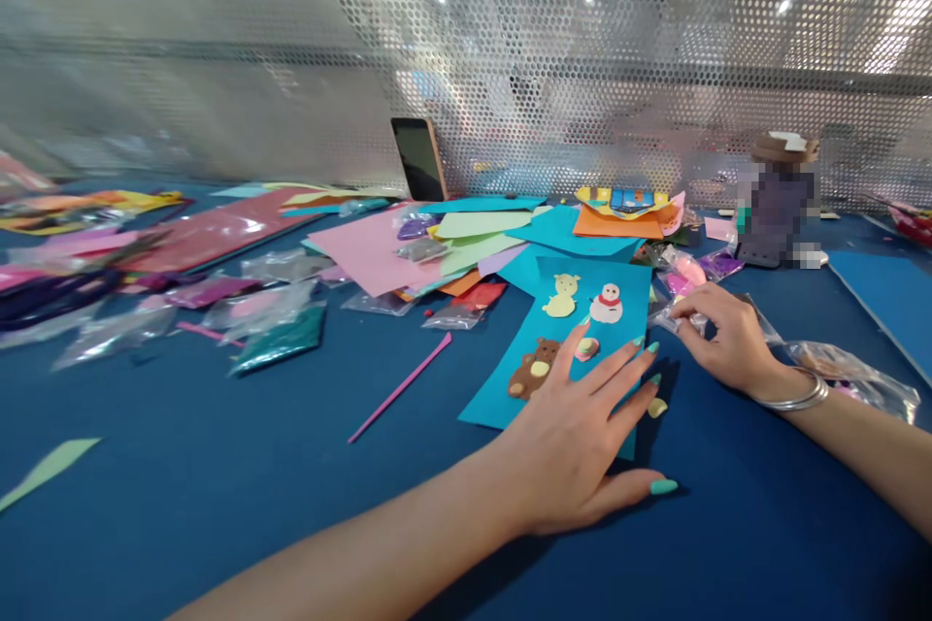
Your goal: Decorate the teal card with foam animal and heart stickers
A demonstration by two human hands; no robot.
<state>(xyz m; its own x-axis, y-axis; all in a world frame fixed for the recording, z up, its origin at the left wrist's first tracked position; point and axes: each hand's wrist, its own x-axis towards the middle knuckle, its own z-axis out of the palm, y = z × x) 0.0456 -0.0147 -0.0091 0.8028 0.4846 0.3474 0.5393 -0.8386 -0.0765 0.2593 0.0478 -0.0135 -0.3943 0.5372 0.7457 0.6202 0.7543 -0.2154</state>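
Note:
My left hand (586,412) lies with its fingers spread over the lower part of a blue sheet of paper (510,378). On the sheet are a brown bear (540,354), a pale yellow animal figure (562,296), a snowman with a red scarf (607,303) and a small layered pink, green and cream piece (586,348). Beside the left fingers is a small yellowish lump (657,408). My right hand (724,340), with silver bangles at the wrist, pinches a clear plastic bag (666,313) near pink material (688,267). The fingertips partly hide the grip.
A pink stick tool (400,388) lies left of the sheet. Plastic packets (281,340) and coloured papers (371,247) crowd the back and left. A phone (418,160) leans against the perforated metal panel (510,68). More clear bags (859,378) lie beside my right wrist.

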